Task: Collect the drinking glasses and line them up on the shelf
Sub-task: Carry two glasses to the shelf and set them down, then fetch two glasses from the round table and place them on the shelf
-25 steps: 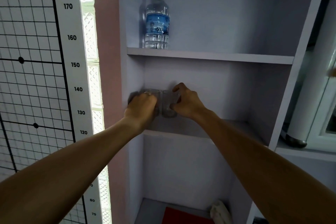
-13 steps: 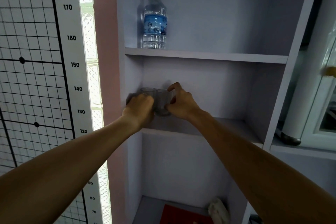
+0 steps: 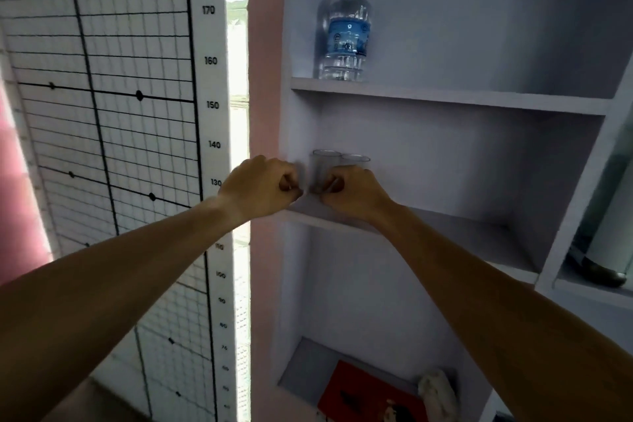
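Two clear drinking glasses stand side by side at the left end of the middle shelf (image 3: 455, 233). The left glass (image 3: 323, 168) shows almost whole, while only the rim of the right glass (image 3: 356, 159) shows above my right hand. My left hand (image 3: 263, 188) is curled into a loose fist just left of the left glass, a small gap apart, and holds nothing. My right hand (image 3: 356, 193) has its fingers curled in front of the bases of the glasses. Whether it grips one is hidden.
A water bottle (image 3: 346, 34) stands on the upper shelf (image 3: 462, 98). The bottom compartment holds a red book (image 3: 363, 394) and a white cloth (image 3: 438, 390). A height chart (image 3: 212, 106) and a wire grid (image 3: 102, 79) hang to the left of the cabinet.
Both hands have drawn back toward me from the glasses. My left hand has let go of the left glass, which now stands uncovered. The view has shifted right.
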